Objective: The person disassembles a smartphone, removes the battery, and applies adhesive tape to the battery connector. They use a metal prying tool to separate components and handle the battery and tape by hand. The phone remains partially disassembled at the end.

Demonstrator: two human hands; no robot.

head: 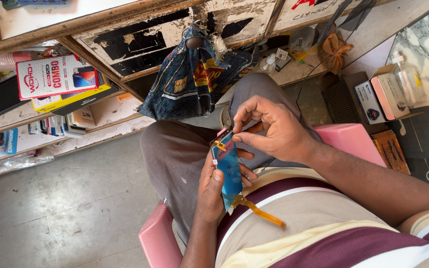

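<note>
Grey concrete floor (65, 208), cluttered shelves (50, 106) far left, person seated on pink stool (157, 238). Left hand (209, 191) wrapped around blue phone screen panel (228, 168) over lap (orange flex cable (259, 212) dangling near); right hand (274, 131) pinches its top edge.

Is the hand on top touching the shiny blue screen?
Touching. The head view shows the right hand with its fingertips pinching the top edge of the blue phone screen, with no gap. The left hand holds it from below.
</note>
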